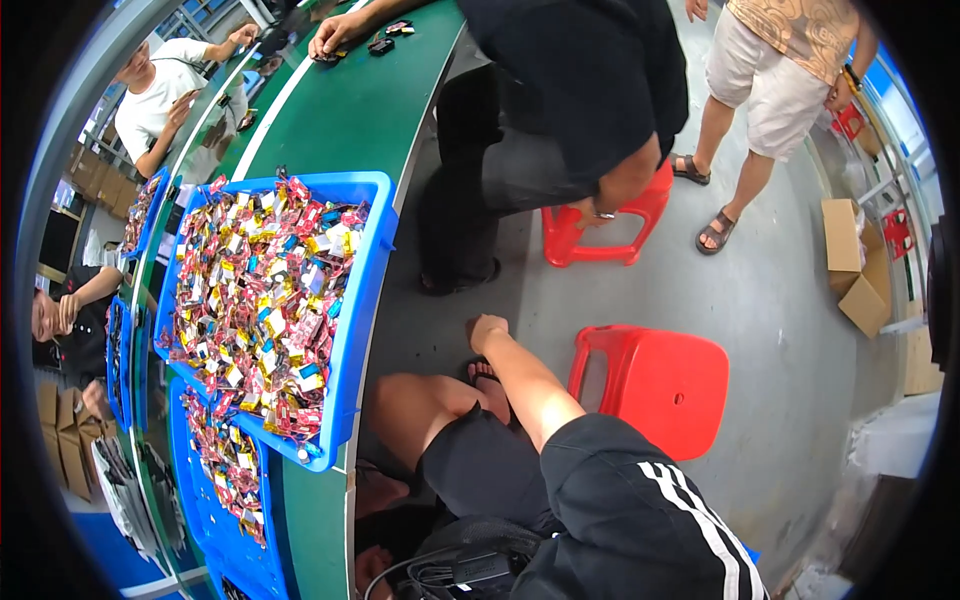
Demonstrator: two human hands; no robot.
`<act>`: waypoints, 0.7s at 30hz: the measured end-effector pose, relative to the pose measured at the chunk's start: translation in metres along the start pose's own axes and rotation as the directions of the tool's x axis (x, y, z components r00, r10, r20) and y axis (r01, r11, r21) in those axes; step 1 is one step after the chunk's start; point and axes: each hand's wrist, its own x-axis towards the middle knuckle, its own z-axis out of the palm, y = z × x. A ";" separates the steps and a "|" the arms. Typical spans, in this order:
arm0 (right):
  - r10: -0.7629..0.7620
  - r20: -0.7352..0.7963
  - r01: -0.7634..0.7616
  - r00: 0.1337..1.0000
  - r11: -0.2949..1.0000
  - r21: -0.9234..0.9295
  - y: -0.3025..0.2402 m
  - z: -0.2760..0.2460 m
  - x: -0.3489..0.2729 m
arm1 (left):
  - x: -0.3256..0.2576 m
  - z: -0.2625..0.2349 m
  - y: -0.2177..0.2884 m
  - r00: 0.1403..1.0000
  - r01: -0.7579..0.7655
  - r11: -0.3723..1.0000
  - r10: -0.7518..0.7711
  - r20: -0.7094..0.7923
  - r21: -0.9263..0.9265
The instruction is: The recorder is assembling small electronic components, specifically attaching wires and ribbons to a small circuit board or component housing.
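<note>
My right hand (487, 329) reaches down along my bare knee (415, 405) toward the grey floor, just above my sandalled foot (486, 374). Its fingers curl downward, away from the camera, so I cannot tell whether it holds anything. My left hand is out of view. To my left, a blue bin (366, 262) heaped with small colourful packets (262, 300) sits on the edge of a green conveyor belt (345, 110). A red plastic stool (660, 385) stands just right of my arm.
A person in black (575, 80) leans over the belt, one hand on a second red stool (603, 228). Another person in beige shorts (765, 70) stands behind. Another blue bin of packets (200, 500) lies nearer me. Cardboard boxes (852, 262) stand at right. Seated workers are across the belt.
</note>
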 end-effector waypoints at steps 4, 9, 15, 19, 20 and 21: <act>0.011 -0.006 -0.011 1.000 1.000 0.007 0.005 0.017 -0.009 | -0.001 -0.001 0.003 1.000 0.003 1.000 -0.003 -0.006 0.000; 0.004 0.071 -0.006 0.997 1.000 0.026 0.014 0.041 -0.025 | 0.001 -0.002 0.007 1.000 0.010 1.000 -0.010 0.002 0.004; 0.001 0.055 -0.006 0.999 0.994 0.108 0.014 0.065 -0.041 | -0.001 -0.003 0.014 0.999 0.025 1.000 -0.025 0.019 0.003; -0.012 0.081 0.004 0.997 0.995 0.097 0.010 0.059 -0.047 | -0.006 -0.008 0.021 0.999 0.038 0.999 -0.038 0.027 0.008; -0.017 0.095 0.008 0.995 0.995 0.096 0.010 0.059 -0.048 | -0.008 -0.011 0.023 0.999 0.042 0.999 -0.042 0.028 0.011; -0.019 0.096 0.010 0.995 0.996 0.093 0.012 0.063 -0.048 | -0.010 -0.014 0.025 0.999 0.045 0.999 -0.046 0.029 0.014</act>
